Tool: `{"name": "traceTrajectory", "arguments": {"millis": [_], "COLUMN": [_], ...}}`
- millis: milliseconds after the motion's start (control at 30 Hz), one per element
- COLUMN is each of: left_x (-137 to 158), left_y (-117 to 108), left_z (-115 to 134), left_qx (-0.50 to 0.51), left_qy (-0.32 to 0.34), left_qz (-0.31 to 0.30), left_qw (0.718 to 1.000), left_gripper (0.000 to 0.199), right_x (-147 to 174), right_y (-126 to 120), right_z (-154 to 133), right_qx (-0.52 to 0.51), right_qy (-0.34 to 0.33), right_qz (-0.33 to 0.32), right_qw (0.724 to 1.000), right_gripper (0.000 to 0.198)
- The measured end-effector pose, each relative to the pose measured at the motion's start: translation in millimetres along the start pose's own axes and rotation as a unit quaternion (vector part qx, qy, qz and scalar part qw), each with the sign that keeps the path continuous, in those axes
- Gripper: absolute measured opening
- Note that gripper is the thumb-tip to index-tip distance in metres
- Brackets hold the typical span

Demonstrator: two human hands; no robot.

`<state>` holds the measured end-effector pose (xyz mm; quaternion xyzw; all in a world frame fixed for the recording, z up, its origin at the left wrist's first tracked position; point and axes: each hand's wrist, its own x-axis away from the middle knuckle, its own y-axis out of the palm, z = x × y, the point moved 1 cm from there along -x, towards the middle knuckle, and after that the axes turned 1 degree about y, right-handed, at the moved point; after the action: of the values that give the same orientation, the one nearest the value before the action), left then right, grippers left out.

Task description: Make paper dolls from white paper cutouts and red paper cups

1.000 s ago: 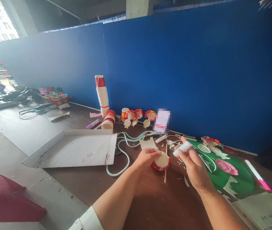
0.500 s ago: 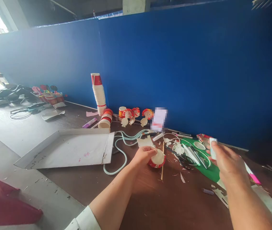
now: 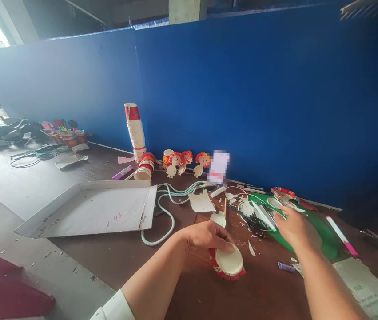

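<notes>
My left hand [image 3: 210, 238] is closed on the fringed paper cup bottom [image 3: 229, 259], a pale disc with a red cut rim, low over the brown table. My right hand [image 3: 293, 224] reaches over the green mat [image 3: 325, 242], fingers stretched toward the white markers [image 3: 264, 215] and partly hidden. I see nothing clearly held in it. Just past its fingers lie a pale paper ring [image 3: 274, 203] and another red-fringed paper piece [image 3: 282, 194]. A wooden stick [image 3: 225, 208] and a cut paper scrap [image 3: 218, 218] lie beyond my left hand.
A white box lid [image 3: 92, 209] lies at left, beside a pale green cable [image 3: 172, 218]. Stacked paper cups [image 3: 136, 133] and paper figures [image 3: 202, 164] stand by the blue partition [image 3: 242, 89]. A pink-capped marker [image 3: 342, 235] and a purple cap [image 3: 286, 266] are at right.
My left hand has brought the fringed cup bottom nearer and to the right. The right hand has moved left and lower over the mat; the white object it held no longer shows in it.
</notes>
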<state>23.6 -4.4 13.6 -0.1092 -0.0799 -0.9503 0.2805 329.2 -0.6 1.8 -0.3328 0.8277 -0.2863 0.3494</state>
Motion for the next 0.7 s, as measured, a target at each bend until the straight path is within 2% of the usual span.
{"name": "traceTrajectory", "arguments": {"millis": [67,133,200,267,400,500,600,700], "left_x": [-2,-5,-6,-7,-8,-9,-11,-15], "left_y": [0,-1,-2,-2,-1,0,-1,-5], "left_z": [-2,-6,-11,-15,-20,-19,-18,-18], "left_qx": [0.023,0.067,0.13,0.183,0.216,0.234,0.237,0.226], "left_qy": [-0.002,-0.005,-0.011,-0.017,-0.013,-0.004,-0.002,0.018], "left_qz": [-0.022,-0.041,-0.05,-0.05,-0.046,-0.046,-0.031,0.041], "left_qw": [0.999,0.997,0.99,0.982,0.975,0.971,0.971,0.973], "left_gripper": [0.03,0.032,0.036,0.038,0.036,0.034,0.035,0.035], "right_x": [4,4,-2,-10,-19,-18,-17,-12], "right_y": [15,37,62,85,120,130,124,98], "right_z": [-46,-91,-125,-145,-161,-164,-161,-151], "right_qx": [0.077,0.073,0.065,0.066,0.059,0.04,-0.005,-0.092], "right_qy": [-0.022,-0.016,0.003,0.026,0.067,0.091,0.107,0.092], "right_qz": [-0.08,-0.204,-0.246,-0.249,-0.247,-0.249,-0.249,-0.237], "right_qw": [0.994,0.976,0.967,0.966,0.965,0.963,0.963,0.963], "right_gripper": [0.034,0.034,0.034,0.035,0.03,0.019,0.012,0.015]}}
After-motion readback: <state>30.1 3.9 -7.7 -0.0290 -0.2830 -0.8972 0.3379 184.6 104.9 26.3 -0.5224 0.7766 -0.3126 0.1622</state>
